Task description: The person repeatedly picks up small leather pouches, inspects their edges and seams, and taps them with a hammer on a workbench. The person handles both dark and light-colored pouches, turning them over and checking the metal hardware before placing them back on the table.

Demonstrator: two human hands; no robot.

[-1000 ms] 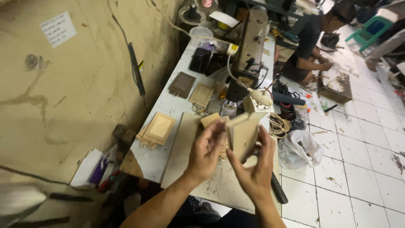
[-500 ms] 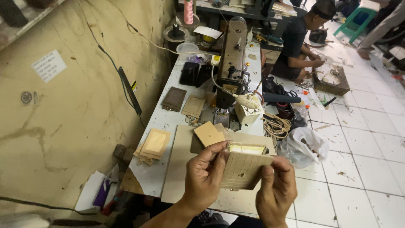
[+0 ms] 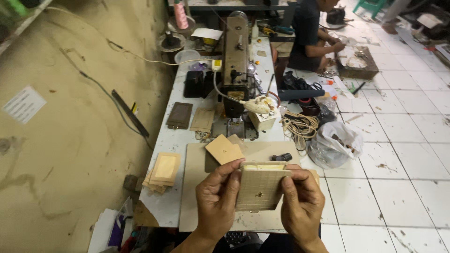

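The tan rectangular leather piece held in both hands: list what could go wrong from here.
1. The tan rectangular leather piece is pinched only at its side edges by the left hand and right hand; that grip might let it slip.
2. It hangs over the table's near edge, so if dropped it may fall to the white tiled floor.
3. The loose tan square leather patch nearby could be knocked.

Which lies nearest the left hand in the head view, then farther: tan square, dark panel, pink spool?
From the left hand:
1. Tan square, just beyond the fingers on the board.
2. Dark panel, mid-table, left of the sewing machine.
3. Pink spool, at the far end.
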